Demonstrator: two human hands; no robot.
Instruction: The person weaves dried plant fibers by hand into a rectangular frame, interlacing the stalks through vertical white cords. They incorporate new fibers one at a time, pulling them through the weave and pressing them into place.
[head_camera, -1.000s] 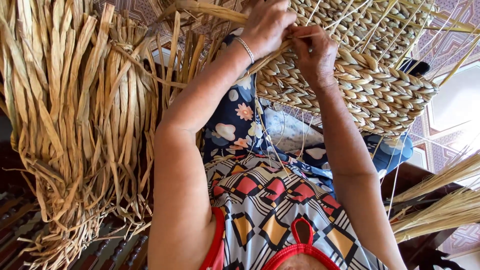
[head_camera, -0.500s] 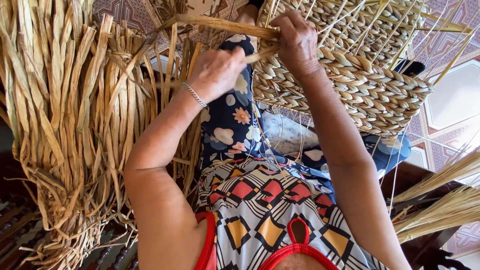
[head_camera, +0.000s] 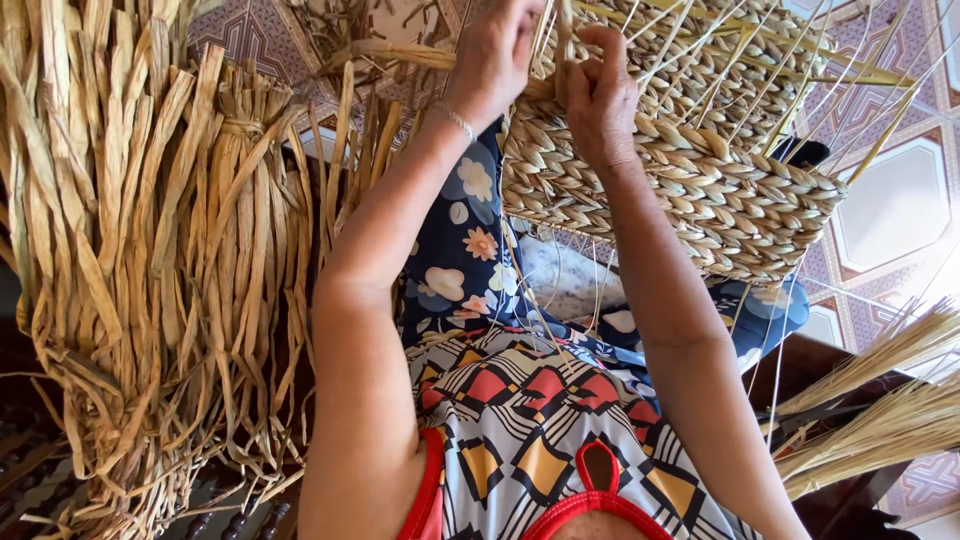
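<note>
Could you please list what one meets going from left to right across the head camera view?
Large bundle of dried tan straw strips → left hand → right hand → woven braided straw basket → sheaf of thin pale yellow stalks at the right edge.

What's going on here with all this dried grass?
A person is weaving a basket from dried plant fibre. Both hands work at its upper edge: the left hand pinches a flat strand, and the right hand presses against the braided wall. A big bundle of loose fibre strips hangs at the left.
</note>
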